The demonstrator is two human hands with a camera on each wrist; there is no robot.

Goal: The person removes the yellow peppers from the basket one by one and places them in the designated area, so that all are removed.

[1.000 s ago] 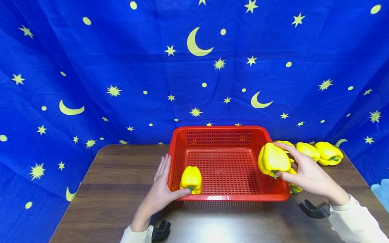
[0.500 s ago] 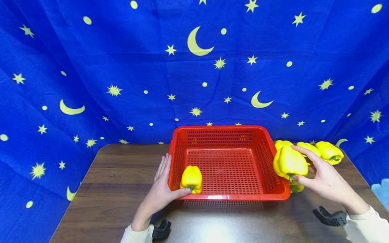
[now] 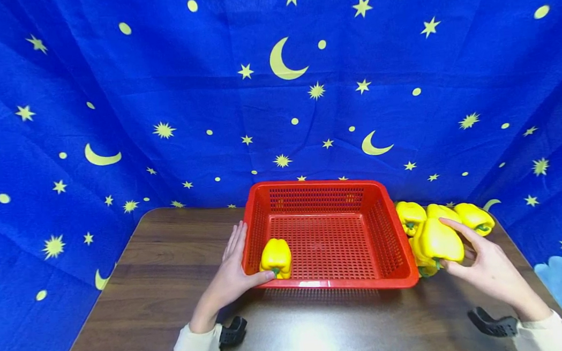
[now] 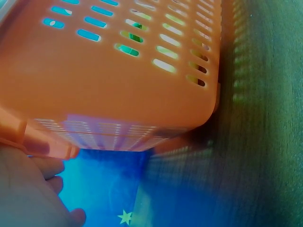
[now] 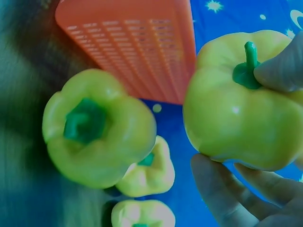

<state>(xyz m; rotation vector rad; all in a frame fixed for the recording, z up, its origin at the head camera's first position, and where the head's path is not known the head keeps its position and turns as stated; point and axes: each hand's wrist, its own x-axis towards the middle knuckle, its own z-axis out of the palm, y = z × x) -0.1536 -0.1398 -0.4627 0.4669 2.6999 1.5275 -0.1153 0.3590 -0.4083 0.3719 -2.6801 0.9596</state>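
A red plastic basket (image 3: 355, 285) with slotted walls stands on the table. My left hand (image 3: 226, 278) holds its near left corner, fingers along the outer left side and thumb over the front rim. Inside that corner, beside the thumb, sits a yellow bell pepper (image 3: 275, 255). My right hand (image 3: 490, 273) holds another yellow bell pepper (image 5: 236, 113) to the right of the basket; the right wrist view shows the thumb by its green stem and fingers on the opposite side. Below it, one more bell pepper (image 5: 97, 127) lies close to the basket's outer wall.
Several yellow bell peppers lie at the back right, among them one by the basket (image 3: 411, 216) and one farther right (image 3: 474, 218). A blue cloth (image 3: 199, 94) with moons and stars hangs behind the brown wooden table (image 3: 139, 313).
My right hand has carried its bell pepper rightward and slightly down, from over the basket's right rim to beside the basket. The left hand, the basket and the pepper inside stay put.
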